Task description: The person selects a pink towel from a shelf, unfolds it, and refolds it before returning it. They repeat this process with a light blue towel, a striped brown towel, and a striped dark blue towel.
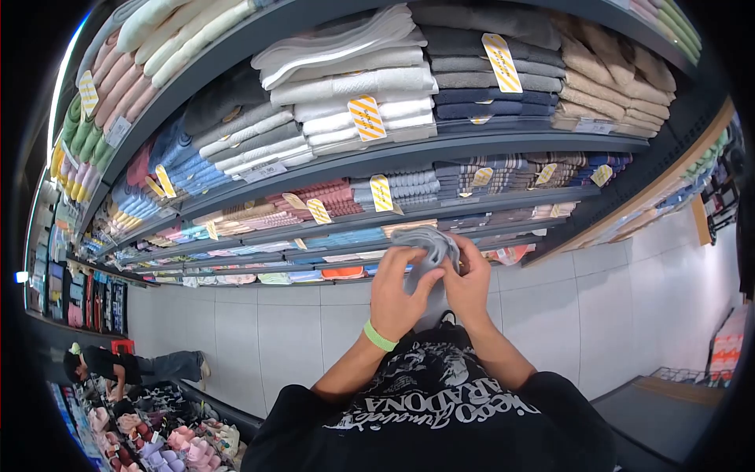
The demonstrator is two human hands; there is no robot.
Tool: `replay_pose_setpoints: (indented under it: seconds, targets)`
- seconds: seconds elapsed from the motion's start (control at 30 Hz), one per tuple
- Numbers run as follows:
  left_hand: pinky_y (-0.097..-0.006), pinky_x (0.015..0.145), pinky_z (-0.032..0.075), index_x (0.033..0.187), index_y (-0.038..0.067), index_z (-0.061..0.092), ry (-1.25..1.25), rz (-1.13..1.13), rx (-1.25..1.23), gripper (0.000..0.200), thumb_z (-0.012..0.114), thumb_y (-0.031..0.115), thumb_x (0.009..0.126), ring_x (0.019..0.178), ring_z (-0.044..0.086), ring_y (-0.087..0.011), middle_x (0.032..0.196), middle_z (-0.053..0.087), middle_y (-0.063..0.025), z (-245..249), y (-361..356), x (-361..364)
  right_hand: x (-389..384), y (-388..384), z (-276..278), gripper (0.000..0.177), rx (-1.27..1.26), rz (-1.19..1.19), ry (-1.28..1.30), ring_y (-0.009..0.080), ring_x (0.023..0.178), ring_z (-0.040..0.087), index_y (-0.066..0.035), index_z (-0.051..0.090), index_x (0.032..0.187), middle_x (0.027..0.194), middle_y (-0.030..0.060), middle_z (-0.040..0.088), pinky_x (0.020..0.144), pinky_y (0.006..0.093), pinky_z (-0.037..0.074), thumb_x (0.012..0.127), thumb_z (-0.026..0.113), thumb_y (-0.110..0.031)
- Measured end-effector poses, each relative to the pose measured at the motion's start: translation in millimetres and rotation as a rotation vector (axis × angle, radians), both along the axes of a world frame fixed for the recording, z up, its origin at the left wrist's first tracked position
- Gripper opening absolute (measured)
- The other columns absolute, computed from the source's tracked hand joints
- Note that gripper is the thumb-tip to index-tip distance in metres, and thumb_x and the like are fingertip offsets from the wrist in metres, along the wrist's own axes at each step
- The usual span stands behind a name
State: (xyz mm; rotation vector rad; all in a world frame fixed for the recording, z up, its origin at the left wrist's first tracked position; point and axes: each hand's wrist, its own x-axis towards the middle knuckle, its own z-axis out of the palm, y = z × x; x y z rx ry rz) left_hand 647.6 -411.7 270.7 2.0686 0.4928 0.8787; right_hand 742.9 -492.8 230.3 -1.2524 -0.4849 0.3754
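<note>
In front of my chest, a small grey folded towel is held up between both hands. My left hand is closed around its left side, with the thumb pressed near the lower edge; a green band circles that wrist. On the right side, my right hand pinches the cloth, its thumb close to the left thumb. The cloth looks doubled over, and the fingers cover part of it. Behind it, stacks of striped and plain towels lie on a shelf.
Higher up are piles of white towels, dark grey towels and beige towels with tags. Grey floor tiles run below the shelves. At lower left a person is beside a display of pink and purple shoes.
</note>
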Motion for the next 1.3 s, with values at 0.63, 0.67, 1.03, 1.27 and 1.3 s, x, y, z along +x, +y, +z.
replay_pose_setpoints:
  seconds: [0.63, 0.67, 1.03, 1.27, 1.3]
  targets:
    - [-0.0306, 0.076, 0.048, 0.097, -0.003, 0.06, -0.047, 0.127, -0.313, 0.019, 0.072, 0.009, 0.088, 0.084, 0.062, -0.0206, 0.093, 0.062, -0.0122, -16, 4, 1, -2, 6, -3, 0.02, -0.113, 0.128, -0.077, 0.003, 0.06, 0.04, 0.004, 0.066, 0.097, 0.067, -0.0022, 0.054, 0.052, 0.0218, 0.033, 0.096, 0.063, -0.016]
    - [-0.0291, 0.075, 0.047, 0.097, -0.003, 0.061, -0.065, 0.132, -0.305, 0.019, 0.071, 0.01, 0.088, 0.082, 0.06, -0.0177, 0.091, 0.063, -0.0106, -18, 6, 2, 0, 4, -2, 0.02, -0.112, 0.119, -0.077, 0.003, 0.06, 0.04, 0.004, 0.066, 0.097, 0.067, -0.0022, 0.054, 0.052, 0.0218, 0.033, 0.096, 0.063, -0.016]
    - [-0.0246, 0.069, 0.046, 0.101, -0.002, 0.064, -0.06, 0.117, -0.32, 0.019, 0.071, 0.012, 0.09, 0.076, 0.056, -0.0092, 0.084, 0.065, -0.0056, -21, 20, 2, 42, -13, 4, 0.02, -0.247, -0.161, -0.246, 0.0104, 0.067, 0.052, 0.004, 0.065, 0.09, 0.081, 0.0044, 0.062, 0.058, 0.0249, 0.04, 0.09, 0.071, -0.015]
    - [-0.0223, 0.072, 0.047, 0.104, -0.004, 0.064, -0.102, 0.058, -0.161, 0.019, 0.071, 0.006, 0.089, 0.081, 0.058, -0.0079, 0.09, 0.067, -0.0048, -25, 15, 2, 6, 5, -4, 0.013, -0.207, -0.005, -0.184, 0.0124, 0.068, 0.065, 0.002, 0.068, 0.093, 0.086, 0.0096, 0.07, 0.062, 0.0257, 0.052, 0.084, 0.074, -0.006]
    - [-0.0226, 0.073, 0.047, 0.104, -0.004, 0.065, -0.099, 0.088, -0.166, 0.019, 0.072, 0.005, 0.088, 0.083, 0.059, -0.0086, 0.091, 0.067, -0.0056, -23, 14, 0, 4, 6, -5, 0.013, -0.176, 0.006, -0.198, 0.0127, 0.068, 0.066, 0.002, 0.069, 0.095, 0.085, 0.01, 0.071, 0.062, 0.0259, 0.052, 0.084, 0.074, -0.005]
